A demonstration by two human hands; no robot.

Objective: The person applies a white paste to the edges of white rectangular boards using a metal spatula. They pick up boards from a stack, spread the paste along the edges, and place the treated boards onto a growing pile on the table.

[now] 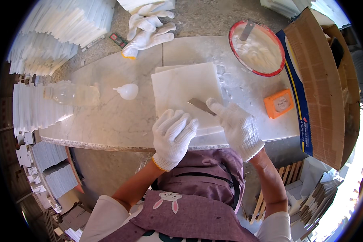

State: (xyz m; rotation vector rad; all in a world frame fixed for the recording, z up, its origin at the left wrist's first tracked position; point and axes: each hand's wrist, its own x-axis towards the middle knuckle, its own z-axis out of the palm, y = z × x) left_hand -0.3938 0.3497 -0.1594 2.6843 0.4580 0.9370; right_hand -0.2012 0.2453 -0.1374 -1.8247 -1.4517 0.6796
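My left hand (pixel 174 136), in a white knitted glove, rests on the near left part of a white square stone tile (pixel 181 86). Its fingers lie on the tile, slightly bent, and nothing shows in them. A putty knife (pixel 201 106) is in my gloved right hand (pixel 237 126); its metal blade points to the far left, low over the tile. Whether the blade touches the surface I cannot tell. Under this tile, the edges of at least one more show at the far and near sides. My right fingers hide the knife's handle.
A red-rimmed tub (pixel 262 54) of white paste holds another scraper (pixel 247 30). An orange box (pixel 279 104) and an open cardboard carton (pixel 316 86) are at right. A squeeze bulb (pixel 128 92), clear bottle (pixel 72 94), spare gloves (pixel 146 30) and tile stacks (pixel 64 24) stand left and far.
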